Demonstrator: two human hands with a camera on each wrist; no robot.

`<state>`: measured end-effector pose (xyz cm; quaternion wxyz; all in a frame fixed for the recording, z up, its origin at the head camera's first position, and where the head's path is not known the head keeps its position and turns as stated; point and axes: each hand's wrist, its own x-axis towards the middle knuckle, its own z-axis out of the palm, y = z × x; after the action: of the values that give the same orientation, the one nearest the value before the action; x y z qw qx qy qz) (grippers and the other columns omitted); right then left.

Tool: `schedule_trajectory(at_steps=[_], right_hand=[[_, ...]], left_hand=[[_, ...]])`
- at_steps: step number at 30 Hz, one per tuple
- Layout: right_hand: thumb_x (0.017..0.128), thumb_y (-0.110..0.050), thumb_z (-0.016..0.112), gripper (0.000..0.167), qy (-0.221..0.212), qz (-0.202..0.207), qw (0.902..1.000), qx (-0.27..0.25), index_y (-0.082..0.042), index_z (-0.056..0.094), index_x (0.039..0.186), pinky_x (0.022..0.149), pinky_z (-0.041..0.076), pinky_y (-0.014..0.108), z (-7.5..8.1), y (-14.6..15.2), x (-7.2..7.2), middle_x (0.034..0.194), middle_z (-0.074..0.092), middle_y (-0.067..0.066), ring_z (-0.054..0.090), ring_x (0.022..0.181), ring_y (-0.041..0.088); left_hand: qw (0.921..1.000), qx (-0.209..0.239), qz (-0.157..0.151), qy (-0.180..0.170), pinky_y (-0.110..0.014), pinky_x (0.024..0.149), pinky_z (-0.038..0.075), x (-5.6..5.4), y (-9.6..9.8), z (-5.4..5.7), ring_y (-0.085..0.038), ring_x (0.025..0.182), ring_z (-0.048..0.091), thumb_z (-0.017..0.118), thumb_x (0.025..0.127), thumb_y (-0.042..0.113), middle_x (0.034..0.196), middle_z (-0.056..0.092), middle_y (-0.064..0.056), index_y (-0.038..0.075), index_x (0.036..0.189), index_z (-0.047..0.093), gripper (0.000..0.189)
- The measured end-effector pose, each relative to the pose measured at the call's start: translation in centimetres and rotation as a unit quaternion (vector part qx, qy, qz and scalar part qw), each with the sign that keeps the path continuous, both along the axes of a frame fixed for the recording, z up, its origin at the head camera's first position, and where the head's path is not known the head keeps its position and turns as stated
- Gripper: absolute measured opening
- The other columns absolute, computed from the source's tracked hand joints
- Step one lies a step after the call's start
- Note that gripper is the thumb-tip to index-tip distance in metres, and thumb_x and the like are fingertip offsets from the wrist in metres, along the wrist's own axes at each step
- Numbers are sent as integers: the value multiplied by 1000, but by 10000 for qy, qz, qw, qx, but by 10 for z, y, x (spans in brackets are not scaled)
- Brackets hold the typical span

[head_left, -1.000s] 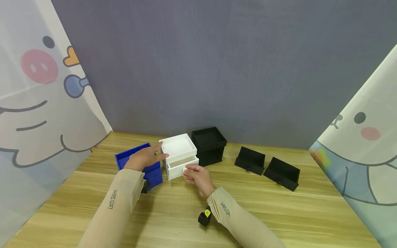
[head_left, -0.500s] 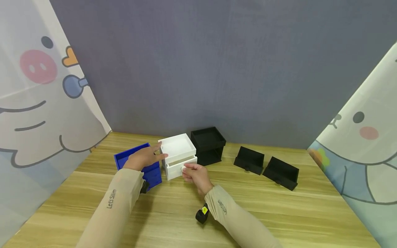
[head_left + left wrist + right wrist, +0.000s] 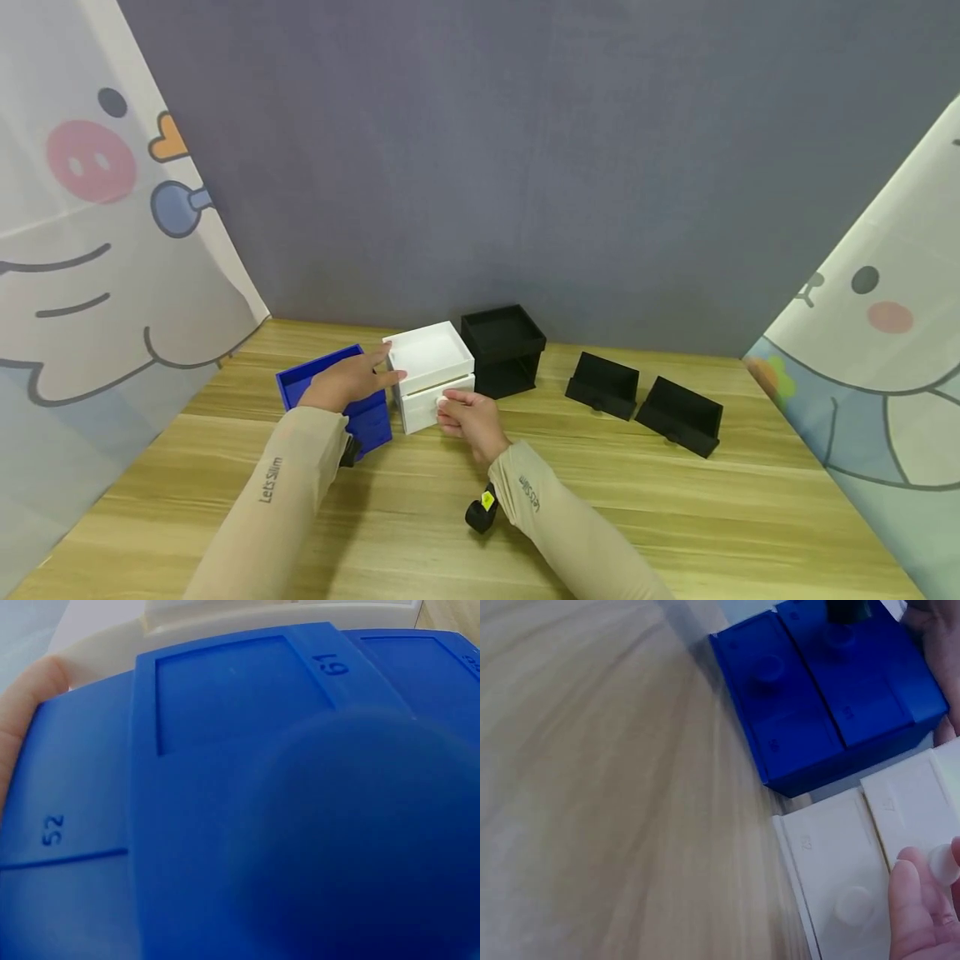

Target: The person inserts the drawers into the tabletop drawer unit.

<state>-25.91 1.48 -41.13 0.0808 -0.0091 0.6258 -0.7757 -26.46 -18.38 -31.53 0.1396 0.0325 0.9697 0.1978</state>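
Observation:
A white mini drawer cabinet (image 3: 429, 358) with a tray-like top stands at the back of the wooden table. My right hand (image 3: 474, 422) pinches the round knob (image 3: 945, 864) of one of its drawers (image 3: 420, 410), which lies nearly flush with the cabinet. A second white drawer front (image 3: 832, 862) with its own knob appears in the right wrist view. Over a blue drawer cabinet (image 3: 373, 433) reaches my left hand (image 3: 345, 385), its extended fingers and thumb touching the white cabinet's left side and front edge. Blue drawer fronts (image 3: 232, 697) fill most of the left wrist view.
A black cabinet frame (image 3: 502, 337) with an open front stands right beside the white one. Two black drawers (image 3: 603, 385) lie apart on the table (image 3: 750, 517) to the right. A grey backdrop (image 3: 525, 167) rises behind the table.
The white drawer has slid back into the cabinet, and the gap above it has closed to a thin line. My right hand moved inward with its knob; the left hand stayed put.

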Motion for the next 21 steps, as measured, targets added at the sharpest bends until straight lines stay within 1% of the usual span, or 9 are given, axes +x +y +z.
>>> schedule_trajectory(at_steps=[4, 9, 11, 16, 21], right_hand=[[87, 2, 65, 27, -101, 6, 9999, 3, 13, 63, 113, 61, 55, 25, 2, 0, -1, 84, 71, 15, 65, 62, 8], [87, 2, 66, 27, -120, 54, 9999, 30, 12, 63, 112, 61, 55, 25, 5, -2, -3, 79, 70, 8, 64, 62, 8], [87, 2, 66, 26, -70, 18, 9999, 107, 13, 64, 111, 62, 55, 27, 6, -2, -4, 79, 70, 9, 64, 61, 8], [87, 3, 66, 26, -6, -88, 9997, 227, 14, 64, 110, 66, 56, 31, 7, -3, -4, 87, 70, 18, 65, 63, 10], [87, 1, 66, 27, -6, -70, 9996, 268, 13, 64, 112, 66, 56, 30, 7, -3, -6, 89, 70, 17, 65, 65, 11]], left_hand=[[10000, -59, 20, -21, -65, 101, 26, 0, -1, 0, -48, 134, 27, 44, 95, 59, 150, 28, -26, 15, 155, 15, 80], [9999, -159, 29, -30, -66, 99, 27, -2, -2, 1, -49, 133, 29, 43, 95, 59, 150, 28, -27, 16, 155, 14, 80], [9998, -219, 25, -25, -66, 100, 26, -2, -1, 2, -48, 134, 28, 43, 95, 60, 150, 29, -26, 16, 155, 15, 79], [9994, -335, 35, -75, -68, 99, 25, -3, 1, 2, -49, 134, 28, 44, 93, 62, 150, 30, -25, 19, 155, 17, 80], [9995, -302, 22, -110, -68, 98, 26, -2, 0, 3, -49, 133, 29, 43, 94, 61, 150, 29, -26, 18, 155, 16, 80]])
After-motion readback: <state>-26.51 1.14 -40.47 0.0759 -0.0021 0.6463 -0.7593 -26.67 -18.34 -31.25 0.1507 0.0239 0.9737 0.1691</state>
